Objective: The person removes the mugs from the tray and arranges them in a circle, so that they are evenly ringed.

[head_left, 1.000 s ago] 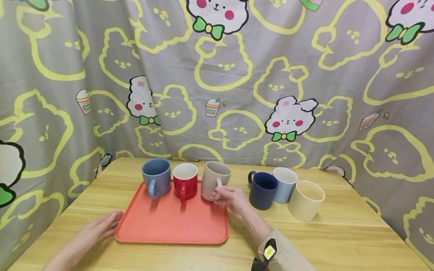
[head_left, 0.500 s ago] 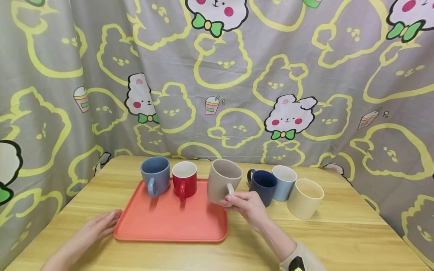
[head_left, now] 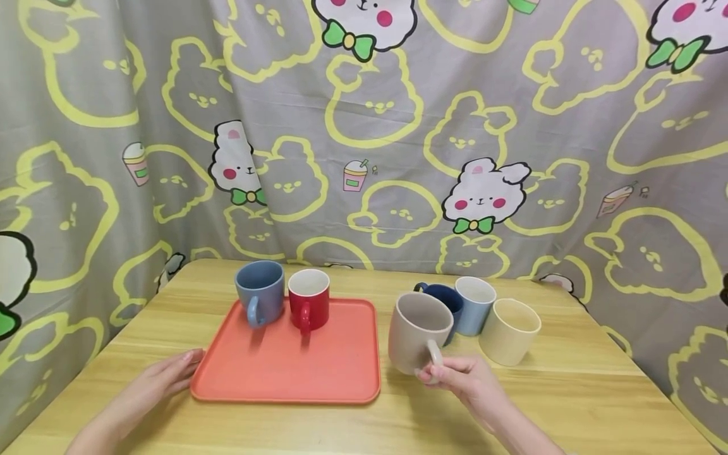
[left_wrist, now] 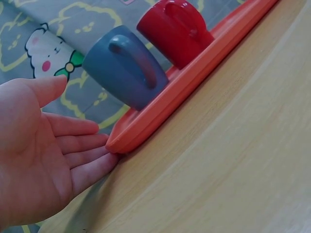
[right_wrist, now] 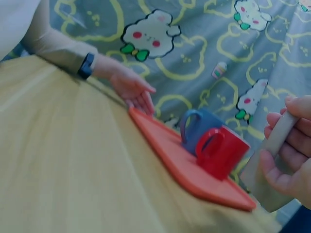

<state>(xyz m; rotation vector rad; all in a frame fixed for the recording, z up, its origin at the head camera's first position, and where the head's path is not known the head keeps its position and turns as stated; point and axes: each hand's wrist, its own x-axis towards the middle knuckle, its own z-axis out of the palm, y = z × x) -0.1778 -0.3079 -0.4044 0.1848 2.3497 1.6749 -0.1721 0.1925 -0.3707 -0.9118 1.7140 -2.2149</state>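
Observation:
By its handle, my right hand (head_left: pixel 469 382) holds a beige-grey mug (head_left: pixel 418 335) off the right edge of an orange tray (head_left: pixel 284 373). The mug tilts slightly and overlaps the dark blue mug (head_left: pixel 446 297) behind it in the head view. My left hand (head_left: pixel 156 385) lies with fingers extended at the tray's left edge; in the left wrist view the fingertips (left_wrist: pixel 99 158) touch the tray's corner. Upright at the tray's back stand a blue mug (head_left: pixel 261 294) and a red mug (head_left: pixel 309 303) with a white inside, handles facing me.
Right of the tray, a light blue mug (head_left: pixel 474 309) and a cream mug (head_left: pixel 509 335) stand on the wooden table (head_left: pixel 569 404) beside the dark blue one. A patterned curtain (head_left: pixel 387 151) hangs behind the table.
The beige-grey mug has left the tray's back right, lifted and carried right and toward me by my right hand. My left hand and the tray have stayed in place.

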